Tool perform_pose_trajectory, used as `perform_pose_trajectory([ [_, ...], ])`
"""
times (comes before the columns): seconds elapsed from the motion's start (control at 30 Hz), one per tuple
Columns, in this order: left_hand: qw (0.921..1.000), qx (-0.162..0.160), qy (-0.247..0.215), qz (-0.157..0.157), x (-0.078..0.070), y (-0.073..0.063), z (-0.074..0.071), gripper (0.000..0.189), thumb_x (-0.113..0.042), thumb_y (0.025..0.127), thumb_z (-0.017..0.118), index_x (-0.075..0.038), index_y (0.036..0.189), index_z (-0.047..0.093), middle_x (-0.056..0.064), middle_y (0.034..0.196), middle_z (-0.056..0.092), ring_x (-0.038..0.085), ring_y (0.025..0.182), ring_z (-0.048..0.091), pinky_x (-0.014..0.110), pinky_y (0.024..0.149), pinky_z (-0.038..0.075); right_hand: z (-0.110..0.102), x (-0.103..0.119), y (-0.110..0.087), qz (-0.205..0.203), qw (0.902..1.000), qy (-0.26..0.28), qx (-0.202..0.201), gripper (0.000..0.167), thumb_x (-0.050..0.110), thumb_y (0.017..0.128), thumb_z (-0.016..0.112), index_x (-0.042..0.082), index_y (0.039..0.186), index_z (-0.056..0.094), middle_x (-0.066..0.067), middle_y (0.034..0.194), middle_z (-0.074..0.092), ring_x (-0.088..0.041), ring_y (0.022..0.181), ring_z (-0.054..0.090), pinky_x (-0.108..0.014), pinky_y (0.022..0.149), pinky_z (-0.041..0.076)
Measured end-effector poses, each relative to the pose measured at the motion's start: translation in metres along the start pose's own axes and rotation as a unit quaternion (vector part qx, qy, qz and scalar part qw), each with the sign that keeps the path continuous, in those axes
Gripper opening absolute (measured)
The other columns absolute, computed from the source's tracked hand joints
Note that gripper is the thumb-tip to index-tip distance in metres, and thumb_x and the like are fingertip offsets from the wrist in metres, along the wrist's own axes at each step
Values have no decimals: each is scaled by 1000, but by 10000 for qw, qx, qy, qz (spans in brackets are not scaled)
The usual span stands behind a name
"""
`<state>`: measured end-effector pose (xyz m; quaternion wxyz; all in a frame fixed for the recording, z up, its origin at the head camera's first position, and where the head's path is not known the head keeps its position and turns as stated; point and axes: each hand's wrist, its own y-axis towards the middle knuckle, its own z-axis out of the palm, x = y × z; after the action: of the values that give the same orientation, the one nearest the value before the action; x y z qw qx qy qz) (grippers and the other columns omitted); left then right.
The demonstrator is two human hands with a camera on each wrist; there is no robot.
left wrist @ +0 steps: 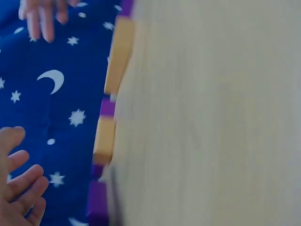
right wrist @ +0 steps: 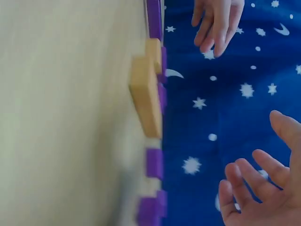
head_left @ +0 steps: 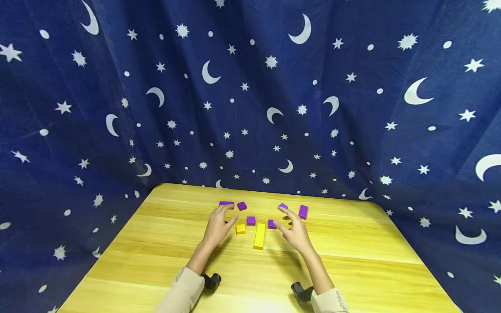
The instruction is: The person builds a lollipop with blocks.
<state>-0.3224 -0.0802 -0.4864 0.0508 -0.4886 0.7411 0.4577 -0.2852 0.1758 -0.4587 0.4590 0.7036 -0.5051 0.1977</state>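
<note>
My left hand (head_left: pixel 217 225) hovers above the left side of a group of blocks, its fingers loosely bent and holding nothing. Opposite it, my right hand (head_left: pixel 296 234) hangs over the right side, fingers spread, also holding nothing. Between the hands lie a long yellow block (head_left: pixel 259 237), a small yellow block (head_left: pixel 240 229) and a purple block (head_left: pixel 251 221). Near the right thumb is another purple block (head_left: pixel 272 224). In the left wrist view, the left fingers (left wrist: pixel 29 188) are apart from the blocks. The right wrist view shows the right fingers (right wrist: pixel 254 181) likewise apart.
Farther back on the wooden table (head_left: pixel 352 243) lie several purple pieces, among them an oblong block (head_left: pixel 303 211) at right and a smaller block (head_left: pixel 242 206) at left. A dark blue curtain (head_left: pixel 250 87) with moons and stars hangs behind the table.
</note>
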Motion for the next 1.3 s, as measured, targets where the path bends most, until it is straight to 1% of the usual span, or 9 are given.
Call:
perform_pose_trajectory([
  [0.2,9981,201,-578,-87,11,-7,22,36,-21,85,67,0,115,62,14,112,60,31,104,57,43,88,49,28,-9,-5,637,9949,753,215,53,20,84,69,3,131,50,-18,120,56,-29,90,56,-25,68,48],
  [0.4,9991,256,-251,217,19,-13,28,38,-23,79,73,-4,112,66,13,110,64,27,98,61,48,88,45,32,7,-17,837,9862,1158,838,63,14,82,70,-6,135,40,-28,118,51,-33,93,53,-32,72,50],
  [0.53,9983,397,176,383,25,-18,31,40,-28,77,75,-8,110,68,10,109,65,25,98,61,44,84,43,32,11,-22,895,9829,1113,1165,72,13,79,74,-5,138,36,-27,120,48,-34,98,51,-41,81,48],
  [0.67,9965,556,389,478,29,-22,32,43,-32,75,76,-9,111,68,8,109,66,24,100,60,43,83,40,39,-6,-23,848,9816,1003,1389,82,16,74,78,-3,140,33,-24,124,46,-32,101,49,-46,87,45],
  [0.8,9950,784,393,484,32,-25,33,46,-34,74,76,-9,112,67,7,111,65,24,103,60,43,87,38,47,-24,-23,705,9819,639,1637,91,26,72,80,1,143,29,-18,119,47,-25,100,47,-43,87,44],
  [0.93,9943,930,286,446,33,-26,32,47,-34,74,76,-8,112,67,8,111,65,25,103,59,45,89,36,49,-30,-22,592,9814,542,1741,95,28,69,81,2,144,28,-16,116,48,-25,99,45,-44,86,43],
  [1.03,9937,960,338,470,34,-26,31,45,-34,75,76,-8,110,68,7,108,66,24,102,60,46,89,36,50,-31,-22,474,9821,425,1775,95,27,69,82,0,143,29,-19,127,46,-28,104,46,-47,89,42],
  [1.17,9927,995,442,517,35,-26,31,41,-32,75,76,-9,108,69,6,105,67,23,99,61,47,88,37,52,-32,-22,395,9825,288,1796,91,24,70,81,-2,141,32,-18,144,31,-34,115,43,-50,98,37],
  [1.3,9922,1045,457,497,37,-28,32,39,-31,76,75,-10,108,69,6,106,67,22,100,60,46,89,37,55,-35,-21,371,9833,183,1773,85,22,71,81,-3,139,36,-18,146,28,-35,117,43,-50,99,36],
])
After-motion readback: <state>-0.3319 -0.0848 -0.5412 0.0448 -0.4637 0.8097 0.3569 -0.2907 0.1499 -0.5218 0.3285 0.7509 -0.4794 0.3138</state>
